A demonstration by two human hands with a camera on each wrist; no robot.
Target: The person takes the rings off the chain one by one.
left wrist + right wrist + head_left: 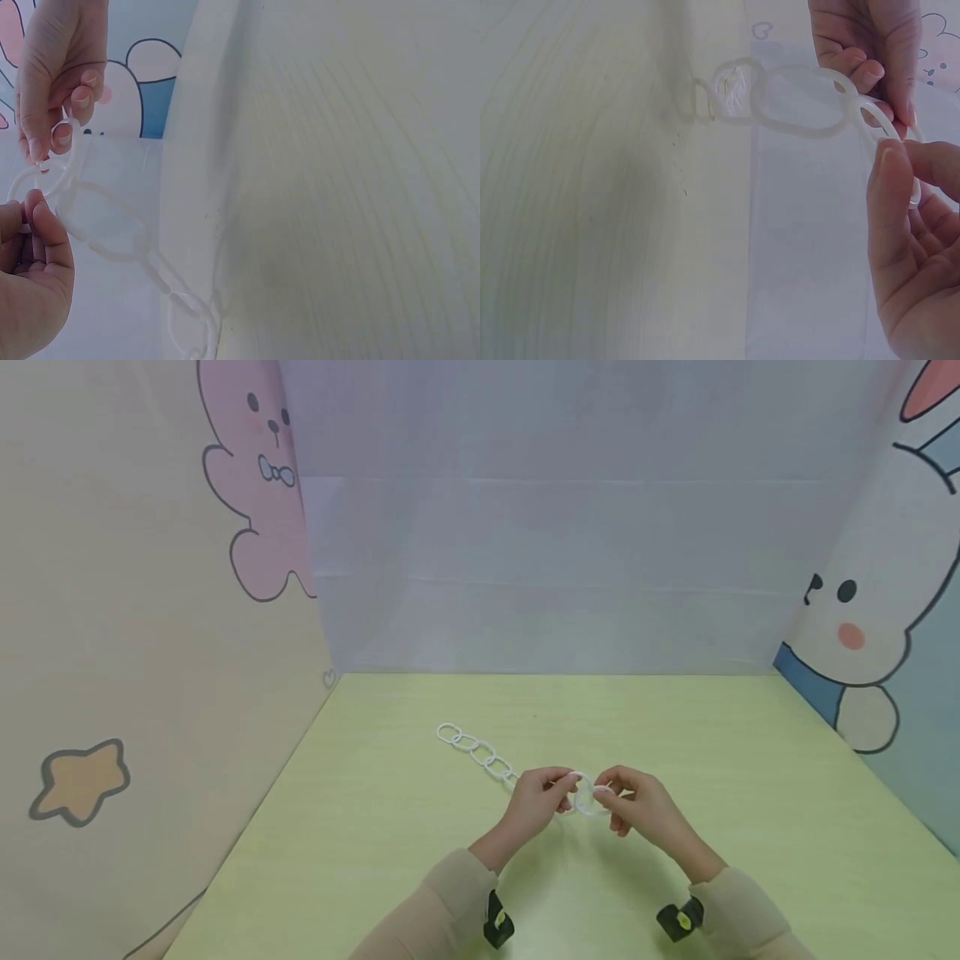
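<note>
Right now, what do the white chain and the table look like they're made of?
The chain seems to be smooth, slightly glossy plastic: it is milky white with rounded edges. The table may be real wood, or only printed to look so, with a soft sheen: streaks like grain run across it.

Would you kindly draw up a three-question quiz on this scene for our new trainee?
1. Fill in: the far end of the white chain lies on the ____.
2. Which of the person's hands pinches part of it? A: left only; B: right only; C: both.
3. True or false: in the head view, the orange star appears on the right.

Key:
1. table
2. C: left hand and right hand
3. False; it is on the left.
</note>
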